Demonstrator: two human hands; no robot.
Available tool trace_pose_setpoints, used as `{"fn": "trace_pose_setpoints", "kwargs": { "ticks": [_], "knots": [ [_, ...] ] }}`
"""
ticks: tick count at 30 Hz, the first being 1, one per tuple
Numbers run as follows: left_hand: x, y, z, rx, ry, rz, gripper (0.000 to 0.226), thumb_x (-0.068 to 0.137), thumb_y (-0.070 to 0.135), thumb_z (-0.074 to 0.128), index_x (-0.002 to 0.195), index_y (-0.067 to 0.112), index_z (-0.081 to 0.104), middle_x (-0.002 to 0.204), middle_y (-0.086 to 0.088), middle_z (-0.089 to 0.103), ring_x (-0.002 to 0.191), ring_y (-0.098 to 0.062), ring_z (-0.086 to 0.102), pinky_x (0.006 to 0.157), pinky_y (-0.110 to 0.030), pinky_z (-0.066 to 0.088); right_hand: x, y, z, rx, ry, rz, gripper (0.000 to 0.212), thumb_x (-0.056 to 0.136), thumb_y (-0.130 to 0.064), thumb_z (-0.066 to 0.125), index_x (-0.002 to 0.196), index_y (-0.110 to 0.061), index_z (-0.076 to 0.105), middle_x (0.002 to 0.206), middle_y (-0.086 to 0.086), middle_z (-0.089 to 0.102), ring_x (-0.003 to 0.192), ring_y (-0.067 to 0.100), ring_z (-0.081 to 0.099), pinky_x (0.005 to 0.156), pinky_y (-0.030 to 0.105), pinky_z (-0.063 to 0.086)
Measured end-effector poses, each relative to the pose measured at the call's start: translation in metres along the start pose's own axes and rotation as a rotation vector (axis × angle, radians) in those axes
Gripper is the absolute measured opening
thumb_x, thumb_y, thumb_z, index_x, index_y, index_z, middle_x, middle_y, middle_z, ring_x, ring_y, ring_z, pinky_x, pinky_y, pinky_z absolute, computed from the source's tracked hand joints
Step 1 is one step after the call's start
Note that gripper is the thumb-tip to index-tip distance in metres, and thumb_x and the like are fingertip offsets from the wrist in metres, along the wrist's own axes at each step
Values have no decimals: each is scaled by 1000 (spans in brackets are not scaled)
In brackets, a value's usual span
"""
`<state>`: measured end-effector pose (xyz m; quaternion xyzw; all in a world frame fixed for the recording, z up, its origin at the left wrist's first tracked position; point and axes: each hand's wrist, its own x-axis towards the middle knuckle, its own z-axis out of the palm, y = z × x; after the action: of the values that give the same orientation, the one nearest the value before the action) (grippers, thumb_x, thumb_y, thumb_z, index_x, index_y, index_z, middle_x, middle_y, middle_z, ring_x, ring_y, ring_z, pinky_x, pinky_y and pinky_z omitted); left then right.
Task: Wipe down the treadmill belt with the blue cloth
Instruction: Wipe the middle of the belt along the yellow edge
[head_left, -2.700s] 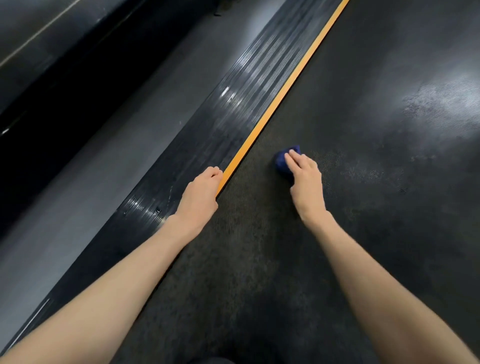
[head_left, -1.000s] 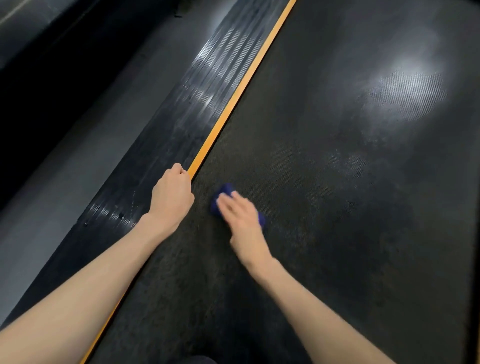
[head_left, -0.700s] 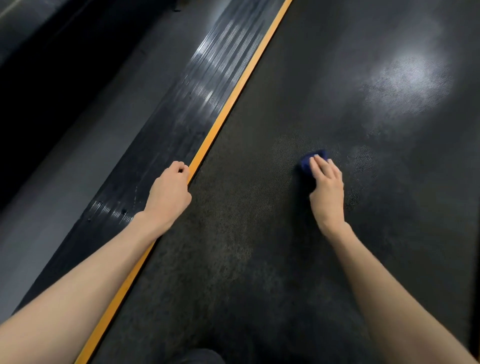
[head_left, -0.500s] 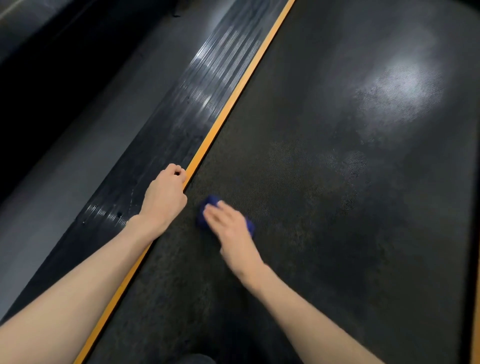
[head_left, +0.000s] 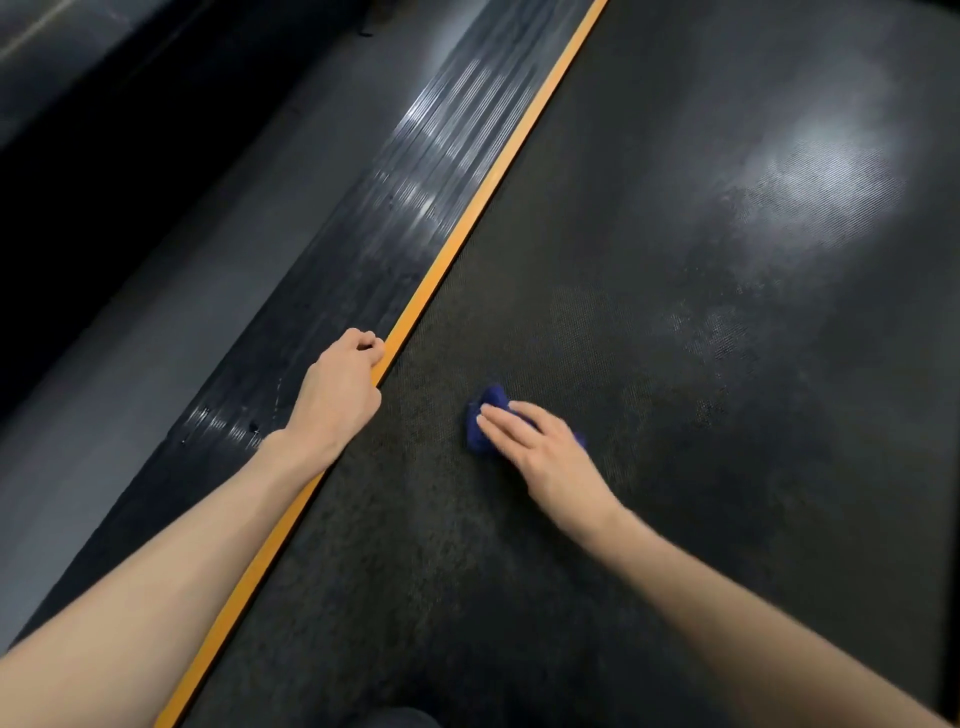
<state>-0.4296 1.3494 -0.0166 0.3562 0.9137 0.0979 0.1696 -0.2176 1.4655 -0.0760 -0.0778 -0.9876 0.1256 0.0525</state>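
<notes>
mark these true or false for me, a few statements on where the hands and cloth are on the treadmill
1. The right hand presses the cloth onto the belt with straight fingers. True.
2. The left hand holds the cloth too. False: it rests, fingers curled, on the side rail at the orange stripe, apart from the cloth.
3. The cloth lies on the side rail. False: it lies on the belt, right of the stripe.
4. The two hands do not touch each other. True.
</notes>
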Motion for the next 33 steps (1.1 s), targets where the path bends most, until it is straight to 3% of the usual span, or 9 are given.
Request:
{"fn": "trace_pose_setpoints", "kwargs": {
  "ticks": [2, 6, 12, 17, 22, 24, 27, 30, 33],
  "knots": [
    [-1, 1, -1, 10, -7, 16, 50, 88, -3, 54, 136, 9, 47, 142, -2, 42, 123, -22, 49, 100, -28, 40, 12, 39, -13, -51, 46, 55, 44, 85, -12, 41, 125, -7, 58, 130, 6, 57, 109, 30, 56, 87, 37, 50],
    [-2, 4, 0, 37, -7, 6, 51, 86, -5, 54, 136, 6, 47, 141, -3, 41, 120, -24, 50, 98, -28, 42, 36, 39, -18, 73, 80, 623, 53, 83, 3, 43, 136, -8, 45, 141, 6, 43, 122, 29, 34, 100, 38, 33],
    [-3, 4, -1, 45, -27, 12, 54, 84, -6, 54, 136, 6, 46, 142, -2, 40, 122, -22, 48, 99, -27, 41, -2, 20, -7, 7, -2, -4, 54, 75, -17, 33, 119, -16, 64, 125, -5, 61, 107, 25, 52, 90, 30, 42],
    [-4, 5, -1, 57, -31, 11, 56, 85, -6, 54, 138, 6, 43, 145, -4, 37, 123, -24, 48, 100, -29, 41, 40, 30, -10, 104, 134, 649, 57, 78, 8, 46, 132, -8, 51, 139, 4, 49, 118, 33, 42, 96, 37, 33],
    [-3, 10, 1, 45, 17, -11, 47, 84, -5, 55, 130, 3, 52, 136, -7, 46, 113, -25, 55, 91, -33, 48, -8, -23, 0, 95, -137, -206, 59, 66, 1, 61, 124, -9, 60, 132, 3, 57, 122, 26, 48, 102, 28, 25],
    [-5, 13, 2, 29, 27, -20, 46, 84, -5, 54, 130, 2, 51, 137, -8, 46, 113, -26, 55, 90, -33, 48, 1, 17, -4, 33, -122, -360, 50, 77, -6, 47, 126, -10, 58, 134, 2, 54, 125, 23, 46, 106, 30, 26],
    [-5, 11, 3, 23, 13, -3, 49, 84, -4, 55, 132, 3, 50, 140, -6, 44, 117, -26, 53, 94, -32, 46, 31, 82, -18, 40, 123, 224, 50, 79, -1, 43, 128, -4, 54, 136, 13, 51, 128, 30, 36, 107, 49, 27],
    [-1, 4, 2, 15, -4, -9, 53, 83, -2, 58, 134, 7, 49, 142, -3, 42, 120, -24, 51, 97, -33, 44, 62, 88, -23, 154, 155, 853, 64, 70, 11, 57, 132, -3, 48, 139, 14, 46, 131, 36, 34, 108, 42, 27],
    [2, 2, 0, -30, -5, -42, 54, 83, -2, 58, 135, 10, 49, 141, 0, 44, 122, -23, 49, 98, -33, 43, 73, 18, 0, 241, 130, 414, 44, 66, 4, 51, 108, -4, 62, 109, 16, 59, 107, 37, 55, 90, 37, 43]
  ]
}}
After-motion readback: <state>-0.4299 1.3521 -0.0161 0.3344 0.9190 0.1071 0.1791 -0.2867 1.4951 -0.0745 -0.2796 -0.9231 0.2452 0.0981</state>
